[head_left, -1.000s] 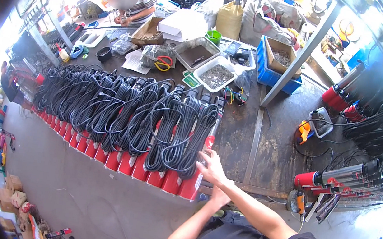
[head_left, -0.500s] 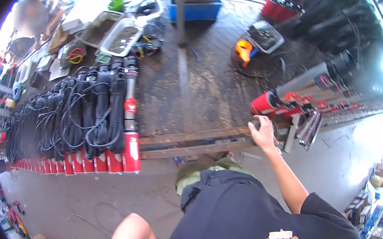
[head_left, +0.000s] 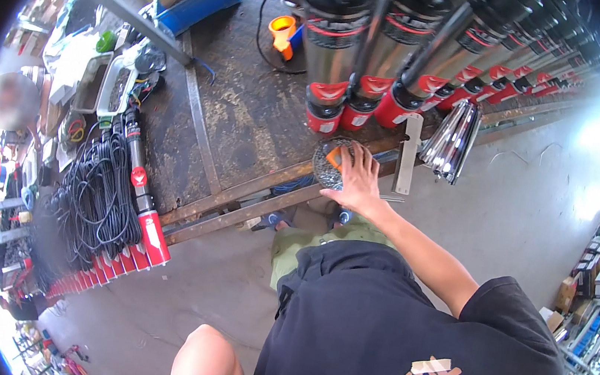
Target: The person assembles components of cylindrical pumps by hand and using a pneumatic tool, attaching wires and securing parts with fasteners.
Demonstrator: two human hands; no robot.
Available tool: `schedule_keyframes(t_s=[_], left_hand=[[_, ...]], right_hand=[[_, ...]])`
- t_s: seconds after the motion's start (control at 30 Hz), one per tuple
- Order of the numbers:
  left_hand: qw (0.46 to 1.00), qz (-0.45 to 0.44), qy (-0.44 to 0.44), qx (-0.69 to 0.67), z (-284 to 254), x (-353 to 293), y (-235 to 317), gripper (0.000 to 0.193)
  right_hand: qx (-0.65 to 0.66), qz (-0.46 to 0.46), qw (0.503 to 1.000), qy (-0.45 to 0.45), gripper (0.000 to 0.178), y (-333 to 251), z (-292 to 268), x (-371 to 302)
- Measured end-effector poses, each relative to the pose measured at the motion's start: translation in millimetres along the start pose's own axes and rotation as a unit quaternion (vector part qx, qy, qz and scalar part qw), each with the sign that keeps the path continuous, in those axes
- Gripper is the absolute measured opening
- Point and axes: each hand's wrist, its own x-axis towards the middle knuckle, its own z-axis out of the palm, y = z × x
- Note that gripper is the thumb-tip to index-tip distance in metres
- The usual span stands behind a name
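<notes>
My right hand reaches over the table's front edge, fingers spread apart, against the right side of a round, speckled grey thing with an orange patch. Its exact kind is hard to make out, and the fingers cover part of it. Only the bent bare left arm shows at the bottom; my left hand is out of view. Just beyond the right hand stands a row of clear-and-black cylinders with red bases. A flat metal strip and a bundle of shiny metal strips hang at the edge beside them.
At left, black coiled cables lie over a row of red-ended tubes. Farther back are an orange ring-shaped tool, a blue bin and a white tray of small parts. A metal post crosses the far left. Another person sits beyond.
The view has swung right, bringing the standing cylinders nearer the middle. My right hand's fingers are spread wider, and the round thing beside them shows more plainly.
</notes>
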Motion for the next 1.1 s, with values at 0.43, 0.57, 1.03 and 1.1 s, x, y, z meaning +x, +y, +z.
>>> schedule_keyframes(t_s=[0.43, 0.57, 1.03, 1.1], left_hand=[[0.794, -0.056, 0.08, -0.601, -49.6, 52.7, 59.9, 0.039], [0.511, -0.039, 0.109, -0.852, -62.9, 66.0, 88.9, 0.044], [0.099, -0.089, -0.256, -0.958, -174.1, 133.5, 320.5, 0.064], [-0.008, -0.074, -0.318, -0.945, -178.1, 126.7, 340.3, 0.059]], right_hand=[[-0.012, 0.046, 0.999, 0.003, 0.129, 7.1, 1.2, 7.5], [-0.03, 0.057, 0.998, -0.008, 0.131, 3.0, 0.8, 5.8], [0.018, 0.136, 0.99, -0.012, 0.129, 0.8, -15.8, 2.8], [0.008, 0.137, 0.99, -0.018, 0.128, -8.9, -13.7, 1.8]])
